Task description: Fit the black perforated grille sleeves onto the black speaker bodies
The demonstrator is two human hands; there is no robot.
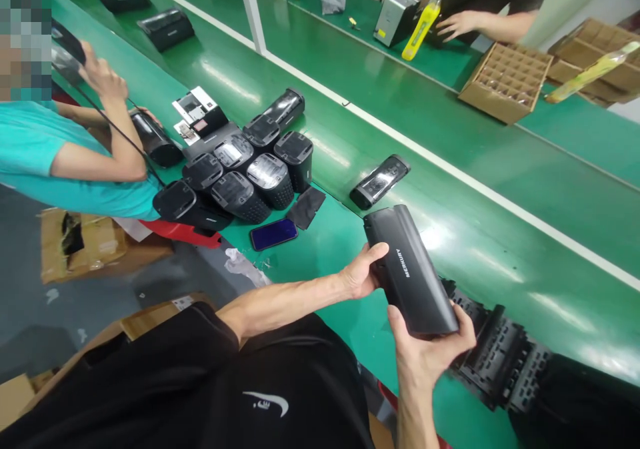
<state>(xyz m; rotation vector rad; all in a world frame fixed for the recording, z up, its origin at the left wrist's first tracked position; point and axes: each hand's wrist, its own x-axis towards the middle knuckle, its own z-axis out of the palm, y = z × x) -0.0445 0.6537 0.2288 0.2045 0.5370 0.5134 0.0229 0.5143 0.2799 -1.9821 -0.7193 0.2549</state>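
Between my two hands is a long black speaker-like housing (413, 269) with "MERKURY" printed on its face, held tilted above the green bench. My left hand (364, 270) grips its left edge, thumb on the front. Around its lower end my right hand (433, 345) is closed, the thumb on the near side and fingers at the far corner. Just beyond it a similar black unit (380, 182) with a glossy face lies on the belt. Several black plastic frames (500, 355) lie in a row to the right of my right hand.
Several black units (240, 192) stand grouped at left, near a phone (273, 234) and a dark flat piece (306, 207). A co-worker in a teal shirt (95, 149) handles similar units. Across the belt are a divided carton (507, 79), a yellow bottle (424, 25) and another person's hand (460, 25).
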